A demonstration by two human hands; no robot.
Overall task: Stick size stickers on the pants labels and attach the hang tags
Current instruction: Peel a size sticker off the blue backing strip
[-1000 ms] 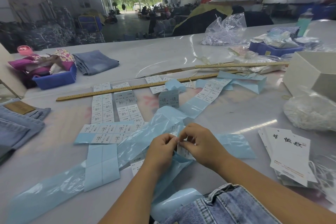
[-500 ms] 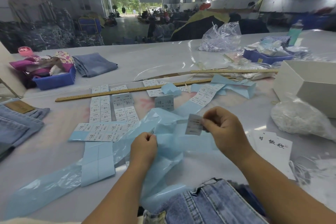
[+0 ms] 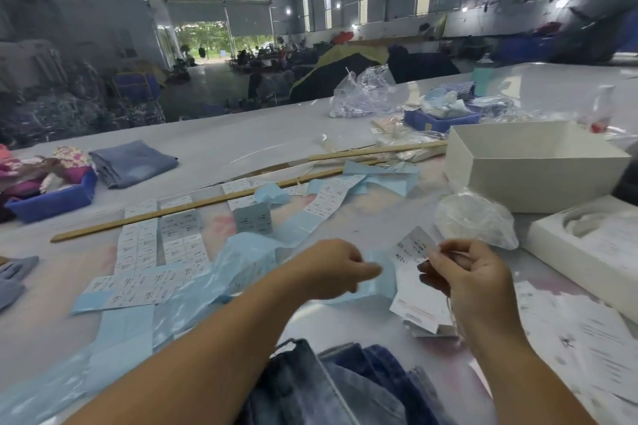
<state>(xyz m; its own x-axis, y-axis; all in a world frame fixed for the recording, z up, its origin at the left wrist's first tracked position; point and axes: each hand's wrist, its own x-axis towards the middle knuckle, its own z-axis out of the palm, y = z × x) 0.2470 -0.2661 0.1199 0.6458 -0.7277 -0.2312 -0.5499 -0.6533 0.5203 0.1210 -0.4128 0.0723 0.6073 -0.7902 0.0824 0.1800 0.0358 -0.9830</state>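
Observation:
My right hand pinches a small white size sticker and holds it up above a stack of white hang tags. My left hand, blurred, has its fingers curled around the end of a light blue backing strip just left of the sticker. Sheets of size stickers lie on the table to the left, among more blue backing. Denim pants lie at the near edge below my arms; their label is not visible.
A long wooden ruler crosses the table behind the stickers. A white box, a bag of strings and a white tray stand at the right. A blue bin and folded jeans sit far left.
My right hand has carried the peeled sticker to the right, over the hang tags. My left hand has followed to the right with the blue backing. The view has swung right.

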